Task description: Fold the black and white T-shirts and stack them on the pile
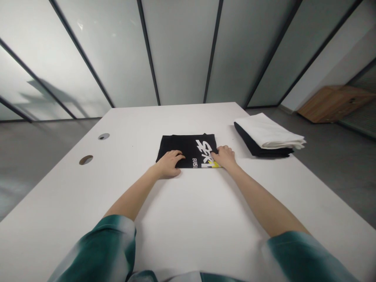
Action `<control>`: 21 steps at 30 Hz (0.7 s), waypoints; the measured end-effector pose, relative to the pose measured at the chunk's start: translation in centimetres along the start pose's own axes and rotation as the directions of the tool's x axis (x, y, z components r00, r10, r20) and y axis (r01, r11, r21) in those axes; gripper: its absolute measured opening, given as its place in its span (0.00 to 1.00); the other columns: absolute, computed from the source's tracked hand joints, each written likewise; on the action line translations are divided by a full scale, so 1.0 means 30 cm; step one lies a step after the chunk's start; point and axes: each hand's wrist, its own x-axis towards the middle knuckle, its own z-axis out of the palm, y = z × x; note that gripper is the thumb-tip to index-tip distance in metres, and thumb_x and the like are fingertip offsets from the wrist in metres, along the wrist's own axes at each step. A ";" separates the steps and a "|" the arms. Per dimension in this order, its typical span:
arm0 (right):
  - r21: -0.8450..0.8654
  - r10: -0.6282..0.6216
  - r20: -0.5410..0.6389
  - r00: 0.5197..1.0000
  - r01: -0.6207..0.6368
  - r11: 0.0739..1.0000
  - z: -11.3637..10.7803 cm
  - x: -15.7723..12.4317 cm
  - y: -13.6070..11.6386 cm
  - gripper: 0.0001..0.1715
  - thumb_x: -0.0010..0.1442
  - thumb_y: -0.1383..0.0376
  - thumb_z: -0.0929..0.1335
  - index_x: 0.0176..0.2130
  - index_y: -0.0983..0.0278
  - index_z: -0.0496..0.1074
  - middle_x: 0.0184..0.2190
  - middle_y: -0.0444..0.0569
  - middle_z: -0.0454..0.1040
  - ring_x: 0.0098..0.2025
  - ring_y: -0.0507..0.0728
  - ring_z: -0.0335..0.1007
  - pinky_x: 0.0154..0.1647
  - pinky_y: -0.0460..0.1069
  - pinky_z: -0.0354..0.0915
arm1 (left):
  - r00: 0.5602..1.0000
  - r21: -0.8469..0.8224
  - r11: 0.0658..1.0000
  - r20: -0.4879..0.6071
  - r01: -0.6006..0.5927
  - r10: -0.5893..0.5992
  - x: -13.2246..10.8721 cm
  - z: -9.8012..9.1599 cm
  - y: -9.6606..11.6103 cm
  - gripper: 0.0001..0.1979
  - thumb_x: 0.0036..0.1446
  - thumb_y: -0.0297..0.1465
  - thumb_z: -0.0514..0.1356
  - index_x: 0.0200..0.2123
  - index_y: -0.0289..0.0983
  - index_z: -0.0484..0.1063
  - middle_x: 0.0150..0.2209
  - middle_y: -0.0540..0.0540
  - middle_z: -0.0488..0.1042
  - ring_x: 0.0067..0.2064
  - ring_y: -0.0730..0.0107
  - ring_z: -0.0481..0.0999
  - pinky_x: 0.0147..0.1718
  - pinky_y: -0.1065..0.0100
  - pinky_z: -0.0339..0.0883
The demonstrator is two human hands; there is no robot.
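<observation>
A folded black T-shirt (188, 147) with white lettering and a small yellow patch lies flat on the white table (194, 211). My left hand (169, 162) is at its near left corner, fingers bent over the top of the cloth and thumb by the near edge. At the near right corner, my right hand (225, 156) has its thumb on the print and its other fingers along the right side. Both hands look closed on the fabric, though what lies under the fingers is hidden.
To the right, a folded white cloth (273, 131) lies on top of folded black cloth (252, 147) near the table's right edge. Two round holes (86, 159) pierce the tabletop at left. Frosted glass panels (180, 51) stand behind; a wooden cabinet (331, 103) is at far right.
</observation>
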 end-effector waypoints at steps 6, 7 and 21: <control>0.199 0.002 0.073 0.997 -0.016 0.980 -0.008 0.025 0.012 0.14 0.60 0.64 0.64 0.46 0.65 0.70 0.41 0.59 0.77 0.44 0.65 0.74 0.42 0.54 0.66 | 0.969 0.141 0.962 0.050 0.234 -0.243 -0.020 -0.031 -0.033 0.34 0.52 0.24 0.56 0.64 0.44 0.64 0.66 0.41 0.62 0.65 0.48 0.61 0.59 0.51 0.60; 0.271 0.024 0.091 0.996 -0.048 0.962 -0.010 0.034 0.016 0.14 0.59 0.65 0.64 0.46 0.65 0.69 0.39 0.57 0.78 0.42 0.64 0.75 0.40 0.53 0.66 | 0.961 0.169 0.950 0.048 0.262 -0.273 -0.020 -0.042 -0.039 0.32 0.53 0.23 0.55 0.62 0.44 0.66 0.65 0.41 0.64 0.63 0.50 0.65 0.56 0.53 0.63; 0.838 -0.615 0.436 0.657 -0.049 0.543 -0.105 -0.362 -0.208 0.10 0.58 0.59 0.69 0.35 0.61 0.66 0.29 0.46 0.77 0.29 0.53 0.74 0.30 0.48 0.67 | 0.676 0.153 0.669 -0.329 0.727 -0.659 -0.006 -0.134 -0.227 0.28 0.60 0.26 0.51 0.64 0.32 0.61 0.64 0.28 0.62 0.64 0.44 0.63 0.56 0.49 0.60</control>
